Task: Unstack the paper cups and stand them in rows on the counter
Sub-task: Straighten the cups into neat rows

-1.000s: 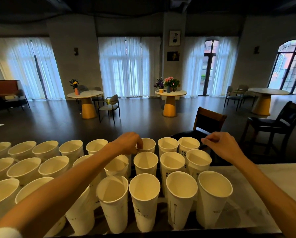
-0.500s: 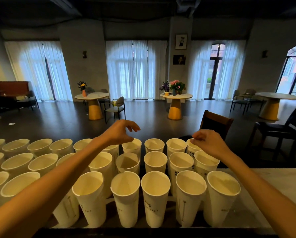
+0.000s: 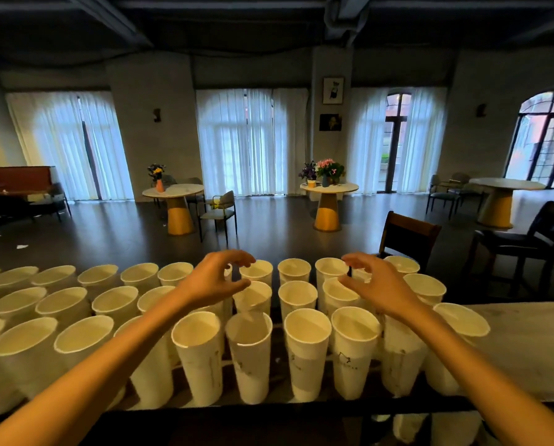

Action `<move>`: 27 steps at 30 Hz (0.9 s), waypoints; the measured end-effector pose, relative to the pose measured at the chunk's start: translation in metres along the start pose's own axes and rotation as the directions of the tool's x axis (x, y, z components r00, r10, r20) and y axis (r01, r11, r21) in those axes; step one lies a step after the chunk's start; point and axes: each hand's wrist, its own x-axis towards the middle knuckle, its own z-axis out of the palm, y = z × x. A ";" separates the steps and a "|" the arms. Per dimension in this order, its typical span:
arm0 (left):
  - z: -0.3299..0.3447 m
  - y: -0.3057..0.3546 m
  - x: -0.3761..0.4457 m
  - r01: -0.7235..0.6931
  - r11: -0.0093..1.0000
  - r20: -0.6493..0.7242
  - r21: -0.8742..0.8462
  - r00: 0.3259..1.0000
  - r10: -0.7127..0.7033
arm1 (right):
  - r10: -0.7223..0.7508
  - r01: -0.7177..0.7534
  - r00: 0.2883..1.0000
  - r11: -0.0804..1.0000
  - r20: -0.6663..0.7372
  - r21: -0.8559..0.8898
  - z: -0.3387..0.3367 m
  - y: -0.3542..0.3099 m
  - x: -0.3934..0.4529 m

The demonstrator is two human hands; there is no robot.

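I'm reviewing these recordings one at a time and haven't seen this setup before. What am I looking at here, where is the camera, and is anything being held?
There is no machine here: a person is working with two bare hands. The single picture comes from a wide-angle camera worn on the person's head, looking forward and down, which is why both forearms reach in from the bottom edge.

On the pale counter top stand many tall white paper cups, upright and open end up, arranged in three rows that run off to the left.

The left hand and the right hand hover over the farther rows with fingers loosely curved. Neither holds a cup at this moment.

Beyond the counter is a dim room with round tables on yellow pedestal bases, dark chairs and white-curtained windows.
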 end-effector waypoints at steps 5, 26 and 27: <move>-0.043 -0.035 -0.060 0.075 0.997 -0.015 -0.022 0.997 -0.075 | 0.012 -0.013 1.000 0.996 0.005 0.085 0.043 -0.042 -0.028; -0.095 -0.067 -0.186 0.292 0.956 -0.068 -0.009 0.954 -0.292 | -0.073 0.046 0.990 0.978 0.124 0.205 0.122 -0.119 -0.063; -0.092 -0.068 -0.187 0.276 0.960 -0.050 0.047 0.960 -0.274 | -0.074 0.048 0.989 0.979 0.126 0.200 0.124 -0.122 -0.064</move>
